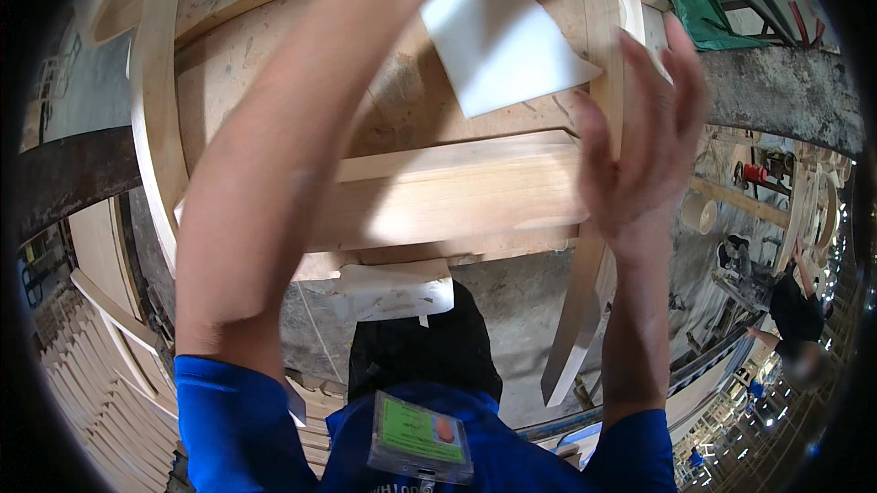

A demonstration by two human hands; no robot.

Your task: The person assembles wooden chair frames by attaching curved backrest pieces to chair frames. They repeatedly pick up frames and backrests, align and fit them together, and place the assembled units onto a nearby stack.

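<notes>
A light wooden frame, like part of a chair, lies in front of me. Its broad near rail (466, 187) runs crosswise between a left side piece (153, 118) and a right side piece (601, 0). My right hand (649, 146) is at the right side piece, by the rail's right end, with thumb and fingers spread; they are slightly blurred, and I cannot tell whether they touch the wood. My left forearm (265, 155) stretches across the frame to the top edge, where the hand passes out of view. A white sheet (498, 45) lies inside the frame.
Beneath the frame is a worn, stained board (247, 63). A creased paper piece (393, 292) hangs at its near edge. A green cloth or bag (699, 9) is at far right. Stacked curved wooden parts (100, 402) fill the lower left. Another person (795, 310) is at the right.
</notes>
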